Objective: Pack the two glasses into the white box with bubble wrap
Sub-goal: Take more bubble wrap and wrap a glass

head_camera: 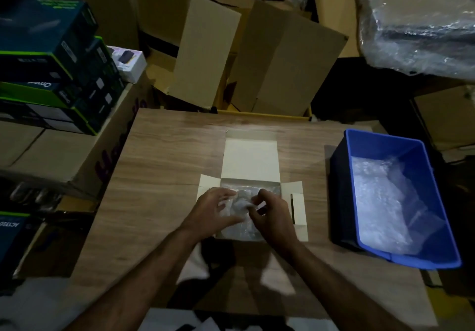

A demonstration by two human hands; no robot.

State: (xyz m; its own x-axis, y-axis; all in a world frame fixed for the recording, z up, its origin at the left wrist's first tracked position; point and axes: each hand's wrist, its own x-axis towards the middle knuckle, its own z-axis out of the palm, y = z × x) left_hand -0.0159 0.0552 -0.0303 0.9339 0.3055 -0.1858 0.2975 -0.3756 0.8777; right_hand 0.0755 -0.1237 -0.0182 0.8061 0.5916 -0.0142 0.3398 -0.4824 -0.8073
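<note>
Nearest the viewer, both forearms reach forward over the wooden surface into the white box, the landmark for all that follows. The left hand lies over the near-left part of the box's opening, its fingers spread and fairly straight, pressing down on the bubble wrap that fills the box. The right hand, over the near-right part, has its fingers curled and appears to pinch a fold of that wrap. Probably one hand pins the padding flat while the other tucks it in, so that the contents sit snug.

The glasses cannot be made out; if they are in the box, they lie under the wrap and the hands. The box stands open, its lid thrown back on the far side and its side flaps spread left and right, which leaves the opening free for both hands.

Right of the box, well apart from it, a blue bin holds more loose bubble wrap, likely the supply. Beyond the box, past the surface's far edge, stand cardboard cartons.
</note>
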